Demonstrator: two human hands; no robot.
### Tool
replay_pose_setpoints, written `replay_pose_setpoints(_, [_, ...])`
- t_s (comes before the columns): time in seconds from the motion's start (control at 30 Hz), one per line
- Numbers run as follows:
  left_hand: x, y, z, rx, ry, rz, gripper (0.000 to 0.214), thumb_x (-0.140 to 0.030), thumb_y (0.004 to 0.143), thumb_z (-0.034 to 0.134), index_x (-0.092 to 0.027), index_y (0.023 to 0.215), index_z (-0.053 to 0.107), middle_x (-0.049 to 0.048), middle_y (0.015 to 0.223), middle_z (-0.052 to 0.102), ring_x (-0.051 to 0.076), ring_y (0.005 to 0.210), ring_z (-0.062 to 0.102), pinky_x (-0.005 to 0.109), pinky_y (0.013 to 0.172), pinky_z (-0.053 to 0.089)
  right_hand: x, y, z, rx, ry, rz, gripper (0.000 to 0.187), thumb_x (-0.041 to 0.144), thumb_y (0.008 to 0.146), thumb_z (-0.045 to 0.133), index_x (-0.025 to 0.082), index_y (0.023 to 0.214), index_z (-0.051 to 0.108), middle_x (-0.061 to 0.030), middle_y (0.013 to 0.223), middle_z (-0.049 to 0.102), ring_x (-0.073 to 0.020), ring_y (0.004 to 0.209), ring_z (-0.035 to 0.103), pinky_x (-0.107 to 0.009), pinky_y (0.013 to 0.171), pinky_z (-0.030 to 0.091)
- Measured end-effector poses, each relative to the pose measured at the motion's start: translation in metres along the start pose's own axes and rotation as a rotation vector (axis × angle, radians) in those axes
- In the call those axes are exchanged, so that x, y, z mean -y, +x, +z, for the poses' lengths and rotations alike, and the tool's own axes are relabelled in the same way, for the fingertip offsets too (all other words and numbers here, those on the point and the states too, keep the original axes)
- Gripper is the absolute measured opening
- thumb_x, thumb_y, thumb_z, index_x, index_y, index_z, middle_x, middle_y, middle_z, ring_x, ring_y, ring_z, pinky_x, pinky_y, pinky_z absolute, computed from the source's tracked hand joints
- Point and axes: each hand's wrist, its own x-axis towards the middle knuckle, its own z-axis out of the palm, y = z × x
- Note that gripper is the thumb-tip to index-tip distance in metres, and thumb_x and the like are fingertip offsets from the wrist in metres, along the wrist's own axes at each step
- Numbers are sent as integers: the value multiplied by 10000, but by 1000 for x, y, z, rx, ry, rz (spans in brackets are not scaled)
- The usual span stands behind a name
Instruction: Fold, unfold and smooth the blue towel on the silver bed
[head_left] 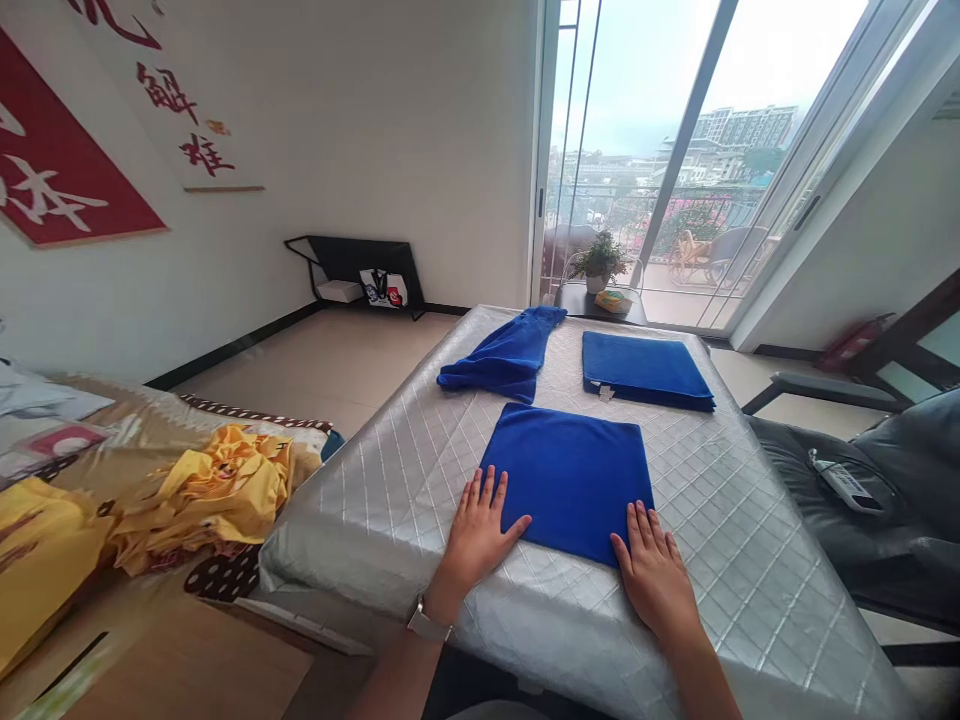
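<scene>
Left hand point(478, 535) and right hand point(658, 575) are lying flat, spread, gripping nothing, on opposite edges of 1 blue cloth point(574, 480), lower centre of frame, likely keeping it square.

Past the flat cloth point(570, 480), a gap runs between the obstructing crumpled cloth point(506, 355) and folded stack point(646, 370).

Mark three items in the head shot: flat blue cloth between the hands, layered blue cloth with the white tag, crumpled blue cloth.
Flat blue cloth point(568, 480): head view, middle of its top face.
Layered blue cloth point(645, 366): head view, middle of its top layer.
Crumpled blue cloth point(506, 355): head view, mid-body.
</scene>
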Motion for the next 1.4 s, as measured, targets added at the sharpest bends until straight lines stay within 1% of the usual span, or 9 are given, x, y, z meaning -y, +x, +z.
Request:
replay_pose_setpoints(0.13, [-1,1,-1,13,6,1,947,-804,928,275,-165,1623,207,105,1688,177,330,1562,92,536,1252,210,-3,16,-16,65,-67,-37,684,466,1030,176,108,1600,293,-91,1664,248,-264,1541,222,-502,1251,161])
replay_pose_setpoints(0.27, [1,0,-5,29,17,-3,971,-816,923,245,-141,1621,204,110,1683,195,324,1561,107,516,1254,211,-4,53,-28,7,-84,-84,688,460,1038,162,85,1605,269,-93,1673,227,-245,1551,185,-456,1257,144])
replay_pose_setpoints(0.43, [-4,7,-13,32,79,-32,947,-789,945,208,-95,1576,342,163,1639,306,349,1532,231,516,1237,250,-6,82,-14,-15,-27,-35,702,459,1036,175,61,1612,220,-101,1686,184,-247,1556,158,-447,1259,147])
replay_pose_setpoints(0.53, [-34,29,-17,-22,100,67,893,-731,983,160,-80,1541,413,176,1608,371,345,1519,274,507,1235,251,-9,83,-3,-31,5,-16,705,466,1035,168,72,1619,203,-98,1692,163,-239,1560,139,-437,1261,136])
replay_pose_setpoints(0.7, [-107,79,-1,-15,11,463,797,-650,1026,158,-98,1556,382,133,1630,347,266,1532,257,422,1254,210,-11,81,3,-54,-4,-25,691,443,1036,166,71,1616,219,-104,1692,168,-236,1561,137,-428,1259,123])
replay_pose_setpoints(0.8, [-123,96,16,3,-11,519,750,-608,1043,161,-110,1570,352,110,1645,321,251,1547,211,425,1264,175,-11,81,1,-51,-19,-35,679,418,1037,164,61,1611,232,-109,1690,173,-240,1560,138,-429,1259,122])
replay_pose_setpoints(0.93, [-98,100,25,27,-20,460,761,-642,1029,171,-149,1593,311,90,1659,290,252,1552,192,448,1263,184,-9,80,-3,-32,-3,-24,689,434,1037,165,61,1613,223,-103,1691,168,-245,1561,135,-437,1260,124])
replay_pose_setpoints(1.2, [8,80,4,9,32,124,805,-675,1013,147,-148,1610,265,112,1669,251,294,1555,171,501,1258,196,-4,78,-9,7,18,13,692,453,1039,161,78,1620,193,-81,1698,137,-229,1564,116,-425,1263,116])
replay_pose_setpoints(1.4, [26,74,5,-16,26,67,856,-704,998,159,-107,1601,271,153,1669,242,303,1543,215,478,1248,231,-7,89,-17,62,-52,-16,692,450,1036,172,67,1610,233,-103,1685,189,-248,1556,162,-457,1258,128])
